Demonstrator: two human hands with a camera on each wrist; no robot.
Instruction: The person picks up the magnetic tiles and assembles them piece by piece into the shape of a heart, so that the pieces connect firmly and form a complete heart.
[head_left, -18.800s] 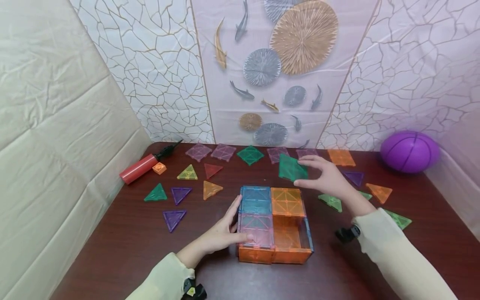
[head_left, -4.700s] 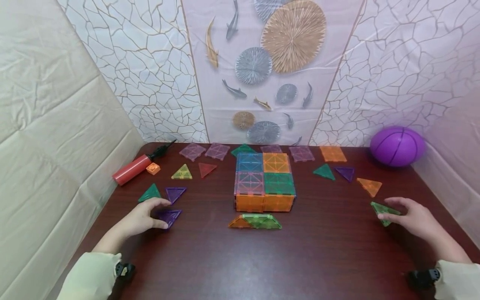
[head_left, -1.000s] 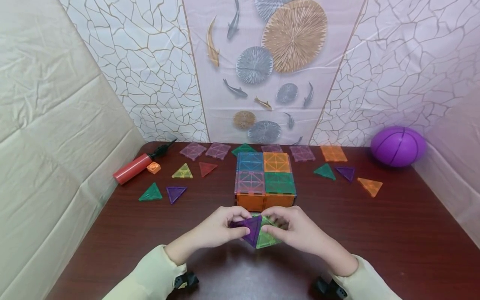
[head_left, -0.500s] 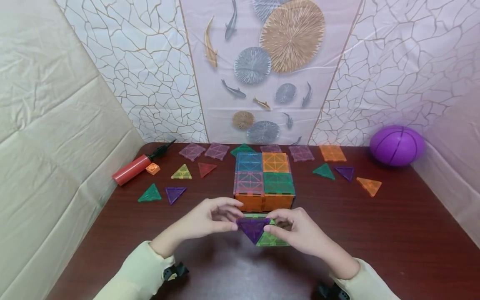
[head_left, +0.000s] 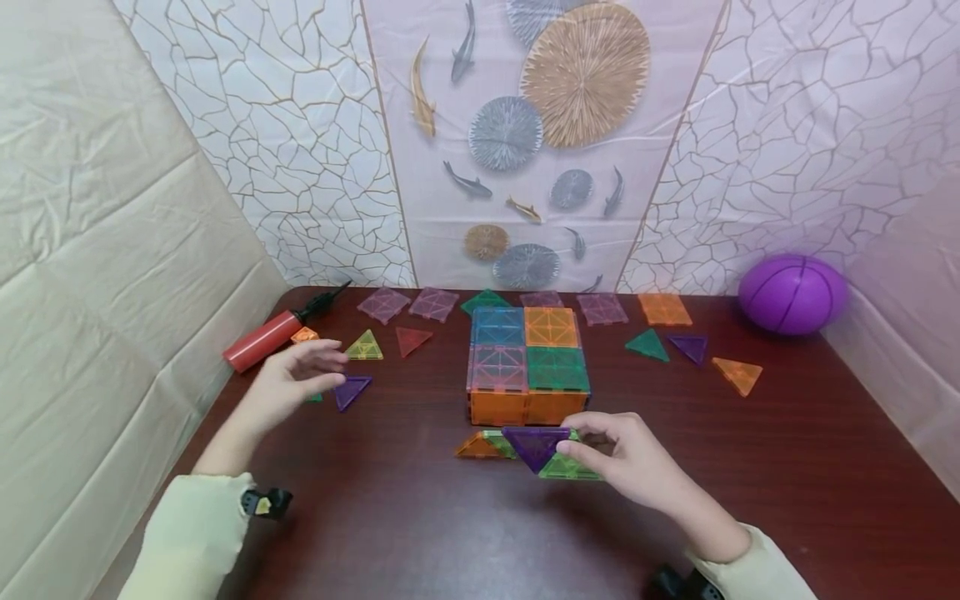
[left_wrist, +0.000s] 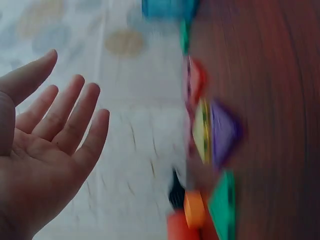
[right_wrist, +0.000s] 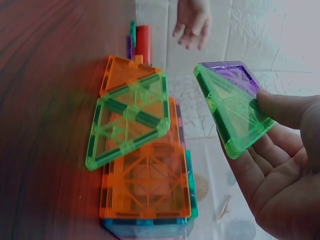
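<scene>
My right hand (head_left: 637, 467) pinches a pair of joined triangular magnetic tiles, one purple (head_left: 531, 446) and one light green (right_wrist: 225, 110), raised off the table. Behind that pair, an upright row of an orange triangle (right_wrist: 127, 75) and light green triangles (right_wrist: 130, 115) stands in front of a box of square magnetic tiles (head_left: 498, 407). The box has blue, orange, pink and green tiles on top. Empty and with fingers spread, my left hand (head_left: 288, 387) hovers at the left, close to a purple triangle (head_left: 352, 392). A green triangle (left_wrist: 224, 207) there is mostly hidden by it in the head view.
A yellow triangle (head_left: 364, 346), a red triangle (head_left: 412, 340), an orange block (head_left: 303, 334) and a red hand pump (head_left: 262, 340) lie at the left. Square tiles line the back edge. Right of the box lie green, purple and orange triangles (head_left: 738, 375), with a purple ball (head_left: 793, 294) behind.
My left hand has let go of the purple triangle and moved left. My right hand has shifted slightly right with the joined pair. Earlier, the box top was completed with a green square.
</scene>
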